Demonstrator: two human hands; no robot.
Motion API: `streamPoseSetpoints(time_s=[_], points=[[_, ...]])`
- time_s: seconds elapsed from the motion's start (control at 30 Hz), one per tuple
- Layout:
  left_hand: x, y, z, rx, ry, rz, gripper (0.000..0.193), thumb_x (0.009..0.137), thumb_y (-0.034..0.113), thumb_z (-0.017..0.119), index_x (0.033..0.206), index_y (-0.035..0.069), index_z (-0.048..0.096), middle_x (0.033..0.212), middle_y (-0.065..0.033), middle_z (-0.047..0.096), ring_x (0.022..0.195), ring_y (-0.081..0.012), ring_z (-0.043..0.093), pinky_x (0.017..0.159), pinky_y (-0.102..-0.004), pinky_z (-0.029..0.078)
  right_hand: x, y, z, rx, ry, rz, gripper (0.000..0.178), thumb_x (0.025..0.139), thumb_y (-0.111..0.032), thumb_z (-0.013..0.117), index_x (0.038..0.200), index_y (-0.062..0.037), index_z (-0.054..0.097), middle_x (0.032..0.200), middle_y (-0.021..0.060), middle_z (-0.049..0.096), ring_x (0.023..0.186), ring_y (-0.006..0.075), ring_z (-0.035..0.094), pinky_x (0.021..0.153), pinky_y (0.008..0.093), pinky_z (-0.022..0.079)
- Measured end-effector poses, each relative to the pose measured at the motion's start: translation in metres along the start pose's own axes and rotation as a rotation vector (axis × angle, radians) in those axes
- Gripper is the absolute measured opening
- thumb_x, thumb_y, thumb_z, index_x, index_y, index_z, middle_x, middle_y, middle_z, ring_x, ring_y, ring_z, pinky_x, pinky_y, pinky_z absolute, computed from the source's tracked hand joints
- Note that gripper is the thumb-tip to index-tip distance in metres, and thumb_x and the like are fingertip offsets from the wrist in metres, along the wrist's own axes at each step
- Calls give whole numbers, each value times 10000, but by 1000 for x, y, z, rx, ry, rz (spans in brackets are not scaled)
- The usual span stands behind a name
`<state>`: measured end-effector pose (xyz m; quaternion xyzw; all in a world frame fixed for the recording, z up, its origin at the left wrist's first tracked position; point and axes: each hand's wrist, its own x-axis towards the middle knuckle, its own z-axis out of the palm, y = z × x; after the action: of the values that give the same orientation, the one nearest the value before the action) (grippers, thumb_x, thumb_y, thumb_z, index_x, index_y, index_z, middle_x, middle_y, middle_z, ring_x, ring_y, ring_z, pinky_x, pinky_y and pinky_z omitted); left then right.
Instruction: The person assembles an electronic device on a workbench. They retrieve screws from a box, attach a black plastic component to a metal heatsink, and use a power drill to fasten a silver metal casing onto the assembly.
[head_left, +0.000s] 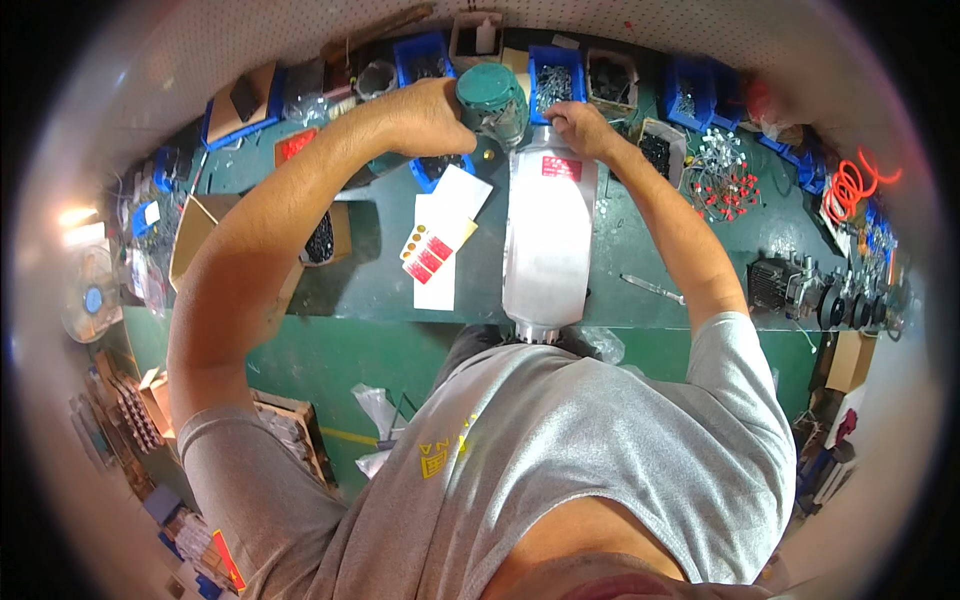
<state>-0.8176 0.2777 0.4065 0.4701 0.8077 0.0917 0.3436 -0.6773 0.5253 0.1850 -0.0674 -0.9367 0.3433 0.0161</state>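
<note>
A green cylindrical thing with a round, ribbed top (490,92) stands at the far end of a silver metal cylinder (548,240). My left hand (436,122) is closed against its left side, with most fingers hidden behind it. The silver cylinder lies lengthwise toward me, with a red label near its far neck and a flanged fitting at its near end. Over that far neck, beside a blue bin of screws (554,85), my right hand (582,130) has its fingers curled in a pinch. What they hold, if anything, is too small to make out.
White sheets with red labels and round stickers (435,250) lie left of the cylinder. Red-tipped wires (725,180) and a pen-like tool (652,290) are to the right, past them dark motors (785,285). An open carton (340,235) sits under my left forearm.
</note>
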Motion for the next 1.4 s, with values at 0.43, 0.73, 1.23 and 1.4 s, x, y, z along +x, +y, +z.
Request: streamPoseSetpoints(time_s=[0.43,0.73,1.23,1.4], points=[[9,93,-2,-286,-399,25,224,851,161,805,996,21,708,903,-78,697,763,-176,681,630,-317,610,-3,101,43,132,99,-325,157,840,-72,661,967,-88,753,793,135,721,641,269,599,598,411,508],[10,109,11,-131,-352,2,214,839,200,821,953,35,746,863,-49,706,748,-152,661,650,-309,554,11,100,55,-128,118,-374,155,761,32,669,881,-51,720,695,10,635,628,149,559,552,345,459],[-9,50,-3,-124,26,-215,313,859,292,779,974,1,762,888,-123,727,811,-228,667,769,-382,534,-159,-21,23,321,652,77,270,916,-21,567,1136,-9,723,991,149,759,898,201,732,822,307,555],[-67,70,9,-80,345,-144,459,859,295,755,1220,21,678,1233,-180,670,1124,-287,645,982,-389,519,-280,-34,77,672,821,322,225,924,-5,525,1005,36,731,892,106,746,811,151,682,770,300,548]])
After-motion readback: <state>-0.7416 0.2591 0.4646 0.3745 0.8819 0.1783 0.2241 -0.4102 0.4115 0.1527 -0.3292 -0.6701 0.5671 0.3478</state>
